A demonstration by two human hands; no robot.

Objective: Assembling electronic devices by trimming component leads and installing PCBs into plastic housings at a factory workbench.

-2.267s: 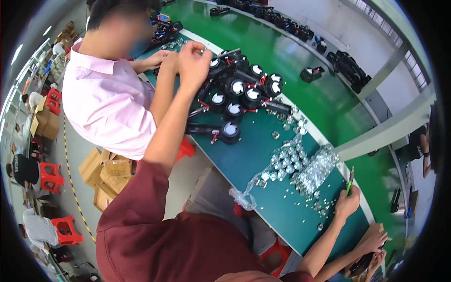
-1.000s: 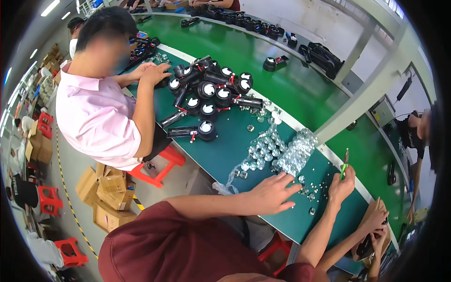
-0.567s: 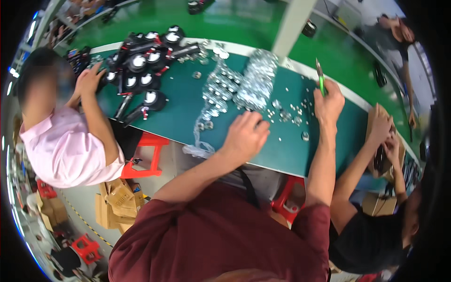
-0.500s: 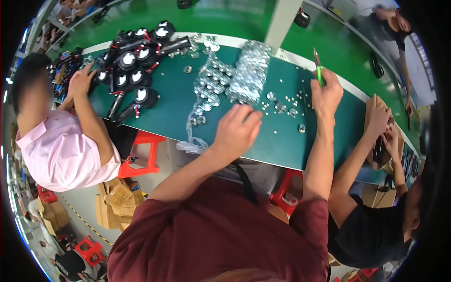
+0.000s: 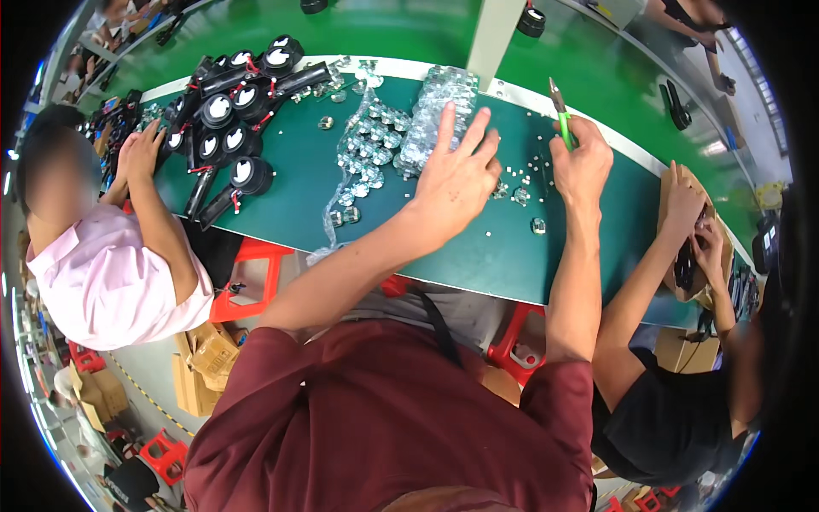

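Note:
My left hand [image 5: 456,183] is open with fingers spread, reaching over the near end of a stack of shiny, clear-wrapped parts [image 5: 439,98]. Nothing shows in its grasp, though part of the palm side is hidden. My right hand [image 5: 583,166] is closed around a pointed metal tool with a green handle [image 5: 560,113], whose tip points away from me. Between the hands lie small white bits [image 5: 525,169] and a few round silvery parts [image 5: 520,196]. One more silvery part [image 5: 538,226] sits nearer the table edge. Left of the stack spreads a clump of shiny round parts [image 5: 373,136] with clear plastic.
Black round-headed devices with red wires [image 5: 230,111] are heaped at the left of the green table [image 5: 461,269]. A person in a pink shirt [image 5: 119,273] works on the left; one in black [image 5: 674,418] handles a cardboard box [image 5: 695,243] on the right. A pale post [image 5: 495,38] rises behind.
My left hand has moved away from me and slightly right, its fingers spreading beside the shiny stack. The right hand keeps the green-handled tool. The whole view has shifted slightly.

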